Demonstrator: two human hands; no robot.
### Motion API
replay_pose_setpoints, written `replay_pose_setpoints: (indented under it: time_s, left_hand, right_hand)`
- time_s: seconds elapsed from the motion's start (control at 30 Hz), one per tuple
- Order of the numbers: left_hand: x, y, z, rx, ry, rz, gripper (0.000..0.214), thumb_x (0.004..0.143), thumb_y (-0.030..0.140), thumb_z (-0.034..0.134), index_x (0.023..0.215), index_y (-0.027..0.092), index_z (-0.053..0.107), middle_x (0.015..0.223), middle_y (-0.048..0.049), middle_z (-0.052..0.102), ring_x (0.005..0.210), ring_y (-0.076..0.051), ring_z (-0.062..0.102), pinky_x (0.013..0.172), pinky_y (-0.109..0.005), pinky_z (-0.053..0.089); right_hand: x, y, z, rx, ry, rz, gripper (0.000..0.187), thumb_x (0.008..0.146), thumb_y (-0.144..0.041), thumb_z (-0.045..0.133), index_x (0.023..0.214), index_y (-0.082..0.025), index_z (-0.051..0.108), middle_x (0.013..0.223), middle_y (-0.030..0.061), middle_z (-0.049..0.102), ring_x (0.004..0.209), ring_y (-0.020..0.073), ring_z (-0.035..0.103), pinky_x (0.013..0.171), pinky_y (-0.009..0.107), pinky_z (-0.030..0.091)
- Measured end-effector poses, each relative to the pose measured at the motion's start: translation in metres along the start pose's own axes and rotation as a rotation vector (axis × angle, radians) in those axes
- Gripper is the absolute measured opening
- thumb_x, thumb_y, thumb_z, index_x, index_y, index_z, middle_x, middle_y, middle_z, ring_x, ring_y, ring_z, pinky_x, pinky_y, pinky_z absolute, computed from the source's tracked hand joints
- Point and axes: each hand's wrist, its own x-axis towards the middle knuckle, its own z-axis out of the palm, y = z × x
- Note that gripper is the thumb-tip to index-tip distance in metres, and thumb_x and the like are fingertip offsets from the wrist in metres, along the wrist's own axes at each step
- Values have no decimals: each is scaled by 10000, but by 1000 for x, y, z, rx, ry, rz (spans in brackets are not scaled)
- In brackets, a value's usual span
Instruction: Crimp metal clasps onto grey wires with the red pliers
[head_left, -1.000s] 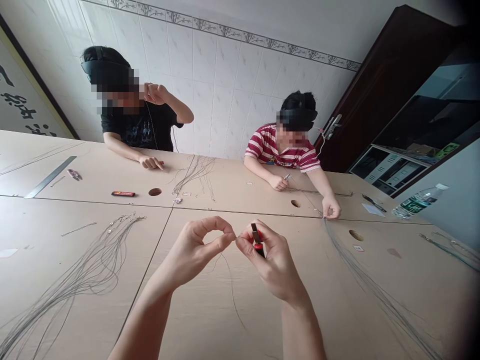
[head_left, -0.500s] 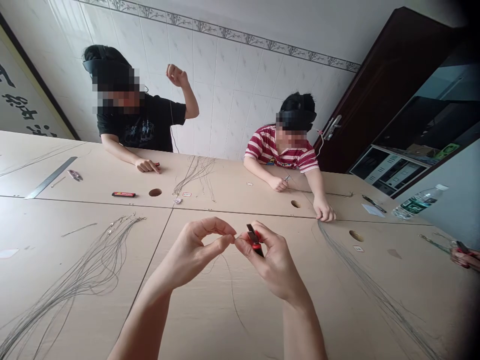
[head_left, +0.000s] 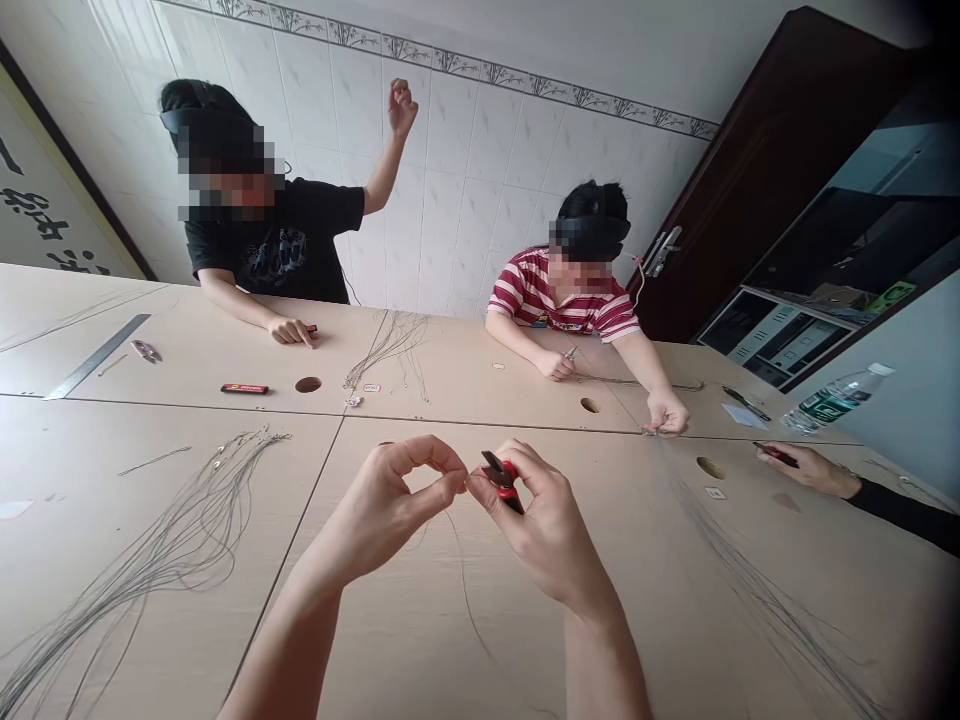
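Worktop [head_left: 420, 640] space fills the lower view, with a loose bundle of strands [head_left: 187, 510] on the left. Across it, a co-worker in black [head_left: 277, 240] has raised one arm higher up the wall, while at the right a dark sleeve [head_left: 911, 515] has reached in, its hand [head_left: 814, 470] holding a red-and-black tool [head_left: 780, 457]. Nearer, the person's own two hands have barely moved: the left hand [head_left: 397, 495] is pinched on a thin strand, and the right hand [head_left: 536, 515], almost meeting it, is wrapped around red-handled pliers [head_left: 496, 472]. Those pliers now lean further toward the left hand, which looks like a small readjustment of grip. Smallest, the thin strand [head_left: 463, 580] hangs below the fingertips; its pinched end is too small to make out.
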Motion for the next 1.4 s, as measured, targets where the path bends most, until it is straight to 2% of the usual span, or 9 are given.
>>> replay_pose_setpoints:
  time_s: [0.17,0.4,0.83,1.07,1.17,1.4]
  left_hand:
    - [0,-1,-1,20,11,12,181,855,320,585,766,194,678,762,-28,709,638,-151,609,507,-230,440]
    - [0,-1,-1,-5,11,11,176,851,318,585,758,200,677,772,-40,717,780,-208,668,582,-259,503]
    - [0,-3,-4,-43,12,23,187,852,328,596,751,197,683,749,-39,708,764,-203,672,606,-272,524]
    - [2,-5,-4,-96,-10,-4,248,917,388,558,835,195,690,884,-48,723,882,-203,665,751,-297,520]
    - [2,-4,-5,-87,19,4,263,939,390,534,846,205,697,904,-33,723,902,-186,652,782,-288,498]
    - [3,-6,-4,-138,6,-7,211,888,389,629,860,189,691,858,-32,717,821,-175,648,769,-300,503]
  right_hand:
    - [-1,0,0,-6,-2,-14,267,928,-287,556,704,-219,427,733,-14,452,705,150,426,680,290,366]
    - [-1,0,-1,45,-11,-31,231,927,-266,552,718,-214,470,742,-15,453,714,144,437,686,282,374]
    - [1,-2,2,101,-7,-12,252,924,-295,563,702,-213,476,725,-10,451,698,142,448,646,267,385]
    - [0,2,4,173,34,11,232,925,-299,577,728,-208,496,724,-22,433,683,128,424,642,258,374]
    - [-1,3,3,160,45,15,237,928,-306,576,730,-207,493,723,-26,421,684,127,413,645,259,366]
    - [2,3,3,156,40,17,228,927,-310,577,737,-203,512,717,-29,427,683,125,420,654,259,367]
